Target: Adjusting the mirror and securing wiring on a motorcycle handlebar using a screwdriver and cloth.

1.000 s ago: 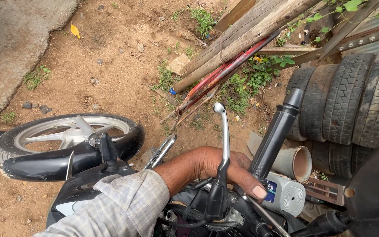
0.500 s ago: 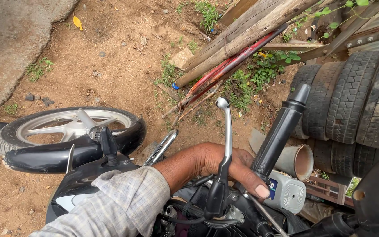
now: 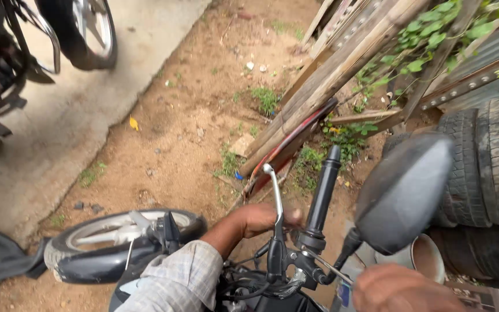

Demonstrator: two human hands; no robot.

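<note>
Hands on a motorcycle's handlebar end. Left hand [image 3: 264,218], sleeve in pale check, reaches behind the silver brake lever [image 3: 275,199] and the black handlebar grip [image 3: 322,193]; fingers curl loosely, thumb toward the grip, whether it pinches anything cannot be told. Right hand [image 3: 402,289] sits at the bottom edge, cut off and blurred, near the stem of the black mirror [image 3: 404,190]; its pose cannot be told.

Containers: a pale pipe or pot [image 3: 425,257] with a round open mouth lies below the mirror, interior dark, contents not readable.

Surroundings: front wheel [image 3: 116,237] with silver spokes under a dark mudguard, on bare dirt; leaning wooden planks [image 3: 342,69] with a red strip; stacked tyres [image 3: 492,173] at right; a second motorcycle [image 3: 41,40] on concrete, upper left.

Change since the earlier view: the camera has tilted up and back, the mirror and the second motorcycle have come into view, the right hand has appeared, and the left hand has slid off the switch housing toward the lever.

Hidden: the handlebar clamp is tangled in cables; the mirror covers part of the tyres.
</note>
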